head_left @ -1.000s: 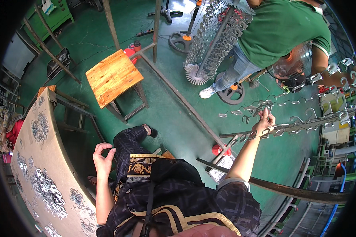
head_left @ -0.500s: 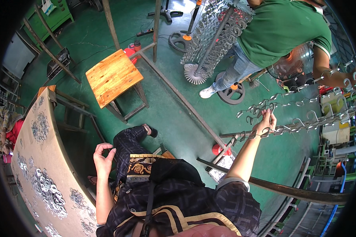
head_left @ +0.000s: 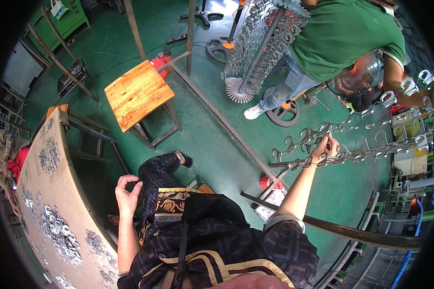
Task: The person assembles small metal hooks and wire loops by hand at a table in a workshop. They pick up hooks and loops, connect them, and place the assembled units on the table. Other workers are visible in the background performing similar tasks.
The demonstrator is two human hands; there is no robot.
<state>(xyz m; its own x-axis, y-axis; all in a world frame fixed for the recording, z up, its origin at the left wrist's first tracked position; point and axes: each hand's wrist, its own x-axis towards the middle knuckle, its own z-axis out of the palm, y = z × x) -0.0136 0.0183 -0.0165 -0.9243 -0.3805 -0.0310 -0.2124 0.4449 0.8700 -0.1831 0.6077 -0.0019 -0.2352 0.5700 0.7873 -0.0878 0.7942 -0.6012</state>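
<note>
My right hand (head_left: 324,148) reaches out to the right, among rows of dark metal hooks (head_left: 366,144) strung along a bar. Its fingers pinch a curved metal hook (head_left: 329,130) in the upper row. My left hand (head_left: 128,195) hangs at my left side, thumb and forefinger curled toward each other; anything between them is too small to make out. Left of it is a tan-covered table (head_left: 79,192) that bears piles of small C-shaped metal pieces (head_left: 58,236).
A co-worker in a green shirt (head_left: 347,38) stands at the far right, an arm near the hooks. Ahead are a wooden stool (head_left: 139,95), a metal frame rail (head_left: 217,115), and a rack (head_left: 260,53) hung thick with hooks. A fan (head_left: 359,72) stands beyond.
The hooks in the upper row have swung, and its near end has come down and left. My right hand has shifted slightly; my left hand has hardly moved.
</note>
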